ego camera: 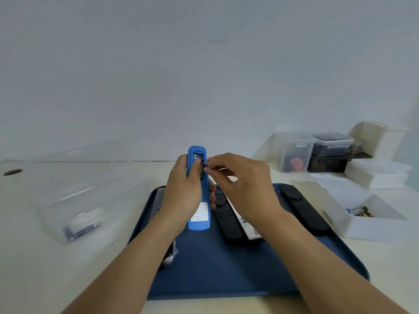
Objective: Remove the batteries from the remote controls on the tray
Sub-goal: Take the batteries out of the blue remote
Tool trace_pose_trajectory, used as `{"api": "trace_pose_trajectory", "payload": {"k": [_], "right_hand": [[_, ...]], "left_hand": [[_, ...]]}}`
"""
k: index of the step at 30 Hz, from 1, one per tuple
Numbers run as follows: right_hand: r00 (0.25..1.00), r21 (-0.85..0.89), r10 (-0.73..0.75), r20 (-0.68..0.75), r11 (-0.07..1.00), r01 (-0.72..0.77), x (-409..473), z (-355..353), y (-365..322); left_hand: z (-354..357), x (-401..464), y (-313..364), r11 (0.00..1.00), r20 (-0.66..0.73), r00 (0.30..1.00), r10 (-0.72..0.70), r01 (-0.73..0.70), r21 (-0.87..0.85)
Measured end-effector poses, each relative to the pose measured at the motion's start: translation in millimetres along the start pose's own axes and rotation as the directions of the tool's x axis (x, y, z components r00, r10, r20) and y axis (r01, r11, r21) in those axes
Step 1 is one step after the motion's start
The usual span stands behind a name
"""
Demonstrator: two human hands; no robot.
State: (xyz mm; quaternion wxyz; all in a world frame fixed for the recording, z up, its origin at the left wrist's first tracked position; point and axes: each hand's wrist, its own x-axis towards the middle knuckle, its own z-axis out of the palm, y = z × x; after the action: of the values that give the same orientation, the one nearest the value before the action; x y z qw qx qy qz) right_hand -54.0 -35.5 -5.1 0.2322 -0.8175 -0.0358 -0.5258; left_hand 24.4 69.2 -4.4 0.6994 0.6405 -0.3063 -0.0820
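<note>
Right hand pinches cylindrical battery above rubbery blue remote.

No text legible anywhere. White label on back of the blue remote has print, too small and blurred to read. Battery pinched at the remote's top shows light marks on dark wrap, unreadable. White remote on the tray has dark markings near its end, can't make them out either.
</note>
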Motion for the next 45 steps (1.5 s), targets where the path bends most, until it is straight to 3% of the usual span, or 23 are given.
{"api": "trace_pose_trajectory", "payload": {"k": [3,10,14,18,19,21,23,25,31,35,39,41,43,45], "right_hand": [[0.995,-0.067,-0.080,0.054,0.994,0.084,-0.5,1.8,1.8],[0.991,-0.031,-0.090,0.103,0.995,0.094,0.6,5.1,3.4],[0.973,0.144,0.166,0.163,0.971,-0.190,3.3,3.1,6.1],[0.944,0.140,0.281,0.173,0.942,-0.306,5.1,-2.6,5.9],[0.916,0.195,0.362,0.175,0.899,-0.393,5.7,-4.4,5.1],[0.799,0.374,0.542,0.262,0.706,-0.601,7.8,-8.7,5.6],[0.714,0.507,0.585,0.385,0.512,-0.693,9.6,-11.7,8.6],[0.681,0.587,0.559,0.473,0.377,-0.717,10.9,-14.0,9.0],[0.600,0.551,0.524,0.605,0.269,-0.790,14.0,-25.1,14.9],[0.636,0.434,0.597,0.488,0.466,-0.771,16.2,-34.1,28.6],[0.653,0.294,0.661,0.369,0.583,-0.757,16.1,-39.9,33.3],[0.677,0.077,0.677,0.287,0.688,-0.721,16.9,-47.2,39.0],[0.676,-0.264,0.666,0.315,0.746,-0.612,17.1,-58.0,45.2],[0.548,-0.499,0.708,0.445,0.704,-0.505,14.9,-66.7,46.5]], "left_hand": [[-0.1,-0.8,-0.3,0.997,-0.011,0.999,0.042,-0.041,0.069],[1.9,-4.9,-0.5,0.999,-0.021,0.999,-0.030,0.031,0.044],[5.1,-6.4,-1.4,0.995,0.045,0.994,-0.096,0.097,-0.027],[5.8,-7.9,2.7,0.994,0.089,0.991,-0.097,0.102,-0.046],[5.6,-8.4,5.1,0.993,0.098,0.991,-0.093,0.099,-0.062],[6.8,-9.0,8.9,0.989,0.123,0.988,-0.092,0.105,-0.108],[8.8,-10.5,11.5,0.983,0.161,0.983,-0.089,0.113,-0.142],[9.9,-11.6,12.1,0.976,0.188,0.976,-0.108,0.140,-0.168],[5.7,-9.6,11.6,0.897,0.313,0.932,-0.182,0.288,-0.335],[5.4,-9.7,6.4,0.915,0.384,0.908,-0.167,0.288,-0.281],[10.5,-9.2,1.3,0.914,0.359,0.908,-0.215,0.317,-0.252],[9.4,-7.9,-1.7,0.918,0.342,0.911,-0.230,0.320,-0.234],[8.1,-6.2,-4.8,0.922,0.322,0.916,-0.240,0.319,-0.220],[7.5,-5.3,-6.1,0.924,0.311,0.919,-0.244,0.317,-0.212]]}}
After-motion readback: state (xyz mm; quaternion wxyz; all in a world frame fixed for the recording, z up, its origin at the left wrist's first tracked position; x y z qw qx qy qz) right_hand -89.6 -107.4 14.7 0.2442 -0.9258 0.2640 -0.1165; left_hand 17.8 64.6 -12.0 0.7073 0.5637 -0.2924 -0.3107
